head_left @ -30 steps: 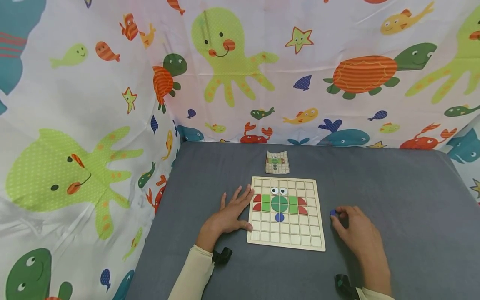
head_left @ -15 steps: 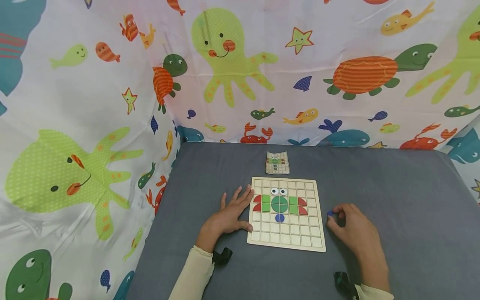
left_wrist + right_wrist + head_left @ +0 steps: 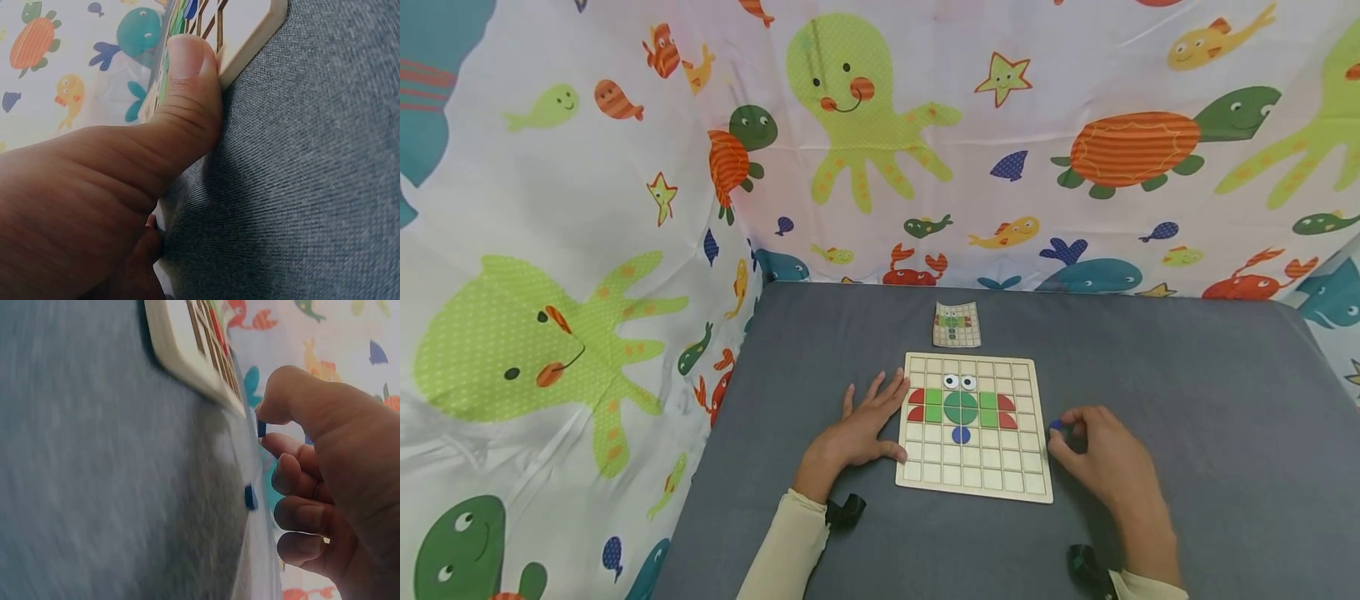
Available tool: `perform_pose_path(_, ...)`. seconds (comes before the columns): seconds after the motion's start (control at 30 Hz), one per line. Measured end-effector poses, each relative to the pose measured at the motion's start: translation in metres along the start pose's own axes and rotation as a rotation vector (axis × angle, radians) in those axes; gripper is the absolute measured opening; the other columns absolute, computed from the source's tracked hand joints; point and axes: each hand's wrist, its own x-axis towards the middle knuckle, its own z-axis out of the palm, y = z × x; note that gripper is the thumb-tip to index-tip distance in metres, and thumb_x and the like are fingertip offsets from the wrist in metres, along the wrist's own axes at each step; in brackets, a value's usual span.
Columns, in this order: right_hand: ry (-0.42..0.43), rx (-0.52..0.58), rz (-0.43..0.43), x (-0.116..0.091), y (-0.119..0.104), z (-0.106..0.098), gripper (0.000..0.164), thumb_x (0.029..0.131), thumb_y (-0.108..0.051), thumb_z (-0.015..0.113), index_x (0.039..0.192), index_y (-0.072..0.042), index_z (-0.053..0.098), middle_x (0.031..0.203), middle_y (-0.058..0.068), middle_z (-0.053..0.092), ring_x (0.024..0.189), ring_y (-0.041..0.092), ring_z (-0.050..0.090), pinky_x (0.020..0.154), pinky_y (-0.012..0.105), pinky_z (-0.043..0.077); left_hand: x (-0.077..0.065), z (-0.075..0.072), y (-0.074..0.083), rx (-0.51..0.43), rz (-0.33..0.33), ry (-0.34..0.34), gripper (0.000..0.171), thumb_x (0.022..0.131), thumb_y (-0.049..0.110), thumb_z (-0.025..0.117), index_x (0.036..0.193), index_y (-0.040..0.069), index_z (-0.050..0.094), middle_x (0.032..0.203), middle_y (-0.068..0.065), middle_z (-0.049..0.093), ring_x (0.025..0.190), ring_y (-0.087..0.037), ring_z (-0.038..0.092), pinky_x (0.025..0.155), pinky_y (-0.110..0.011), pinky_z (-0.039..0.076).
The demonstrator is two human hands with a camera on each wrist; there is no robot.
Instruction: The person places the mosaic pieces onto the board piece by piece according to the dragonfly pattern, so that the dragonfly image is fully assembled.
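Observation:
A square wooden grid board (image 3: 1007, 481) lies on the grey cloth, with red, light green, darker green and blue tiles and two eye pieces forming a figure. Spread along its left edge is my left hand (image 3: 857, 432), fingers straight; the left wrist view shows its thumb (image 3: 187, 94) against the board's side. Just right of the board, my right hand (image 3: 1108, 454) pinches a small blue tile (image 3: 1056, 425) between thumb and index finger. In the right wrist view that blue tile (image 3: 261, 429) is edge-on, the other fingers loosely curled.
Behind the board lies a small card (image 3: 957, 325) printed with a similar grid figure. A second blue piece (image 3: 250, 497) sits on the cloth in the right wrist view. A curtain (image 3: 880, 150) with sea animals hangs behind and at the left.
My right hand has moved slightly left, bringing the blue tile closer to the board's right edge. My left hand has stayed in place on the left edge.

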Motion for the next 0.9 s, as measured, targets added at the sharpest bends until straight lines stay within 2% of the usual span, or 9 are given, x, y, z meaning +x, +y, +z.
perform_pose_path(0.3,-0.058,0.049,-0.108,-0.001,-0.035,0.011,0.034,0.093,-0.037,0.079,0.112,-0.01,0.07,0.099,0.0,0.062,0.079,0.014,0.057,0.06,0.036,0.047,0.0,-0.001,0.001,0.0,0.002,-0.004,0.122,0.082,0.045,0.085,0.172,0.023,0.007,0.178,0.004,-0.001,0.164,-0.027,-0.008,0.124,-0.069,-0.01)
perform_pose_path(0.57,0.014,0.066,-0.309,-0.006,-0.073,0.04,0.025,0.086,-0.031,0.082,0.101,-0.017,0.069,0.088,-0.01,0.055,0.064,0.003,0.048,0.054,0.027,0.043,0.001,-0.001,0.0,-0.012,0.014,0.005,0.121,0.082,0.046,0.085,0.172,0.019,0.009,0.179,0.001,0.002,0.165,-0.028,-0.005,0.124,-0.069,-0.008)
perform_pose_path(0.73,0.003,0.064,-0.341,-0.013,-0.09,0.054,0.026,0.085,-0.034,0.084,0.102,-0.021,0.069,0.088,-0.012,0.055,0.061,-0.001,0.043,0.053,0.024,0.041,0.001,-0.001,0.001,-0.005,0.006,0.003,0.121,0.082,0.046,0.085,0.172,0.021,0.009,0.179,0.002,0.002,0.165,-0.027,-0.006,0.124,-0.069,-0.009)
perform_pose_path(0.9,0.034,0.05,-0.385,-0.016,-0.097,0.062,0.027,0.084,-0.034,0.085,0.103,-0.021,0.071,0.09,-0.013,0.058,0.06,0.0,0.046,0.051,0.026,0.044,0.001,0.0,0.0,-0.005,-0.004,-0.005,0.121,0.082,0.047,0.085,0.172,0.021,0.009,0.179,0.003,0.001,0.165,-0.027,-0.006,0.124,-0.069,-0.009)
